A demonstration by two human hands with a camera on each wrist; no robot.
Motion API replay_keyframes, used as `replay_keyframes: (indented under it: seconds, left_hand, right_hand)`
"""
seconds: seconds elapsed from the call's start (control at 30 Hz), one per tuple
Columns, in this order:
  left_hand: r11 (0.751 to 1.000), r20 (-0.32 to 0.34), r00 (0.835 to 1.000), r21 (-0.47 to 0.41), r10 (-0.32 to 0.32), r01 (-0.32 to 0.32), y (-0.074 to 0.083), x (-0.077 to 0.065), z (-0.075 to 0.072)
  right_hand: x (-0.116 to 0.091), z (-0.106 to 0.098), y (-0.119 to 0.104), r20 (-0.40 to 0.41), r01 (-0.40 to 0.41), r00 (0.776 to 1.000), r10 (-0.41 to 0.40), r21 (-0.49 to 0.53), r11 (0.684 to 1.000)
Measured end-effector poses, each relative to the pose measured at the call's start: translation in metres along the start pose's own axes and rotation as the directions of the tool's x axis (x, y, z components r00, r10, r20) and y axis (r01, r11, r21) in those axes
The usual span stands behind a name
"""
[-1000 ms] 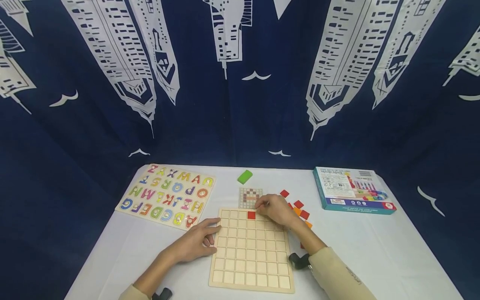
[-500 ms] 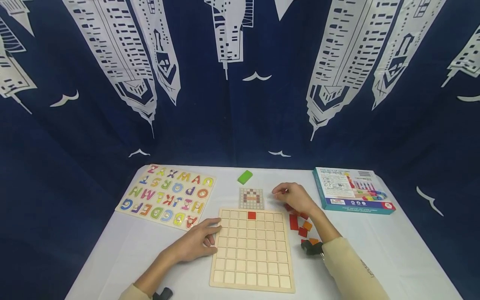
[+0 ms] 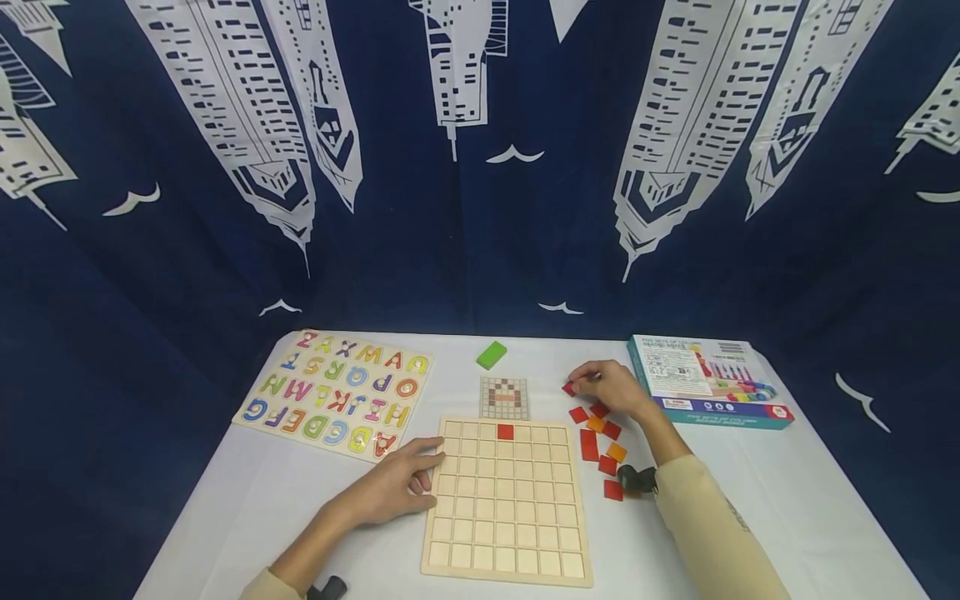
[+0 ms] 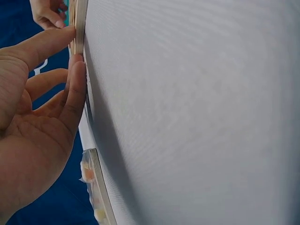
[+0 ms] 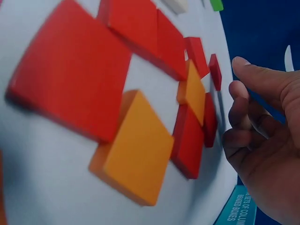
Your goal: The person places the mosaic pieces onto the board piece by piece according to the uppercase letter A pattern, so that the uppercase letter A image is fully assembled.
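Note:
My left hand (image 3: 395,483) lies at the left edge of a wooden grid board (image 3: 504,500), its fingers touching the rim. In the left wrist view, straight fingertips of the left hand (image 4: 44,98) meet the board's edge (image 4: 80,26). One red square tile (image 3: 506,432) sits in the board's far row. My right hand (image 3: 609,387) is over the table beyond the loose tiles, fingers at a red tile (image 3: 569,388). From the right wrist, thumb and fingers appear bent near that red tile (image 5: 215,71), with a small gap between.
Several red and orange tiles (image 3: 588,445) lie right of the board. A small pattern card (image 3: 504,398) rests behind it, with a green block (image 3: 492,355) farther back. An alphabet puzzle (image 3: 333,392) lies at left, a blue-edged box (image 3: 708,382) at back right.
My right hand has moved from the board's far row to the right, out to the farthest red tile. The left hand has stayed at the board's edge.

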State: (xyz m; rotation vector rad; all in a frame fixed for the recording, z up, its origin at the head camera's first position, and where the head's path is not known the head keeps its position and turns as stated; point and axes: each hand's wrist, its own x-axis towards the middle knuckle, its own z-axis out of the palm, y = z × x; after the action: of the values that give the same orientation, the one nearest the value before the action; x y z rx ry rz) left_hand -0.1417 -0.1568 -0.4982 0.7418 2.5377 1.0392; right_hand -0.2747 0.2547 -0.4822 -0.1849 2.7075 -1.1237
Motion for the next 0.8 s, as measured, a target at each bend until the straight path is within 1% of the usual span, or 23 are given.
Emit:
replay_keyframes:
  seconds: [0.23, 0.57, 0.8]
  left_hand:
    - [1.0, 0.0, 1.0, 0.003, -0.004, 0.004, 0.0007, 0.0002, -0.0003]
    - [1.0, 0.002, 1.0, -0.001, 0.011, -0.011, 0.0003, -0.0002, 0.0004]
    - [1.0, 0.0, 1.0, -0.008, 0.019, -0.019, 0.001, -0.0007, 0.0001]
  right_hand:
    - [0.0053, 0.0032, 0.0048, 0.017, 0.005, 1.0, -0.005, -0.03, 1.0]
    - [0.0091, 0.0086, 0.0026, 0.038, -0.046, 0.998, 0.05, -0.085, 0.995]
    - [0.0083, 0.0097, 0.0018, 0.037, -0.051, 0.998, 0.055, -0.085, 0.995]
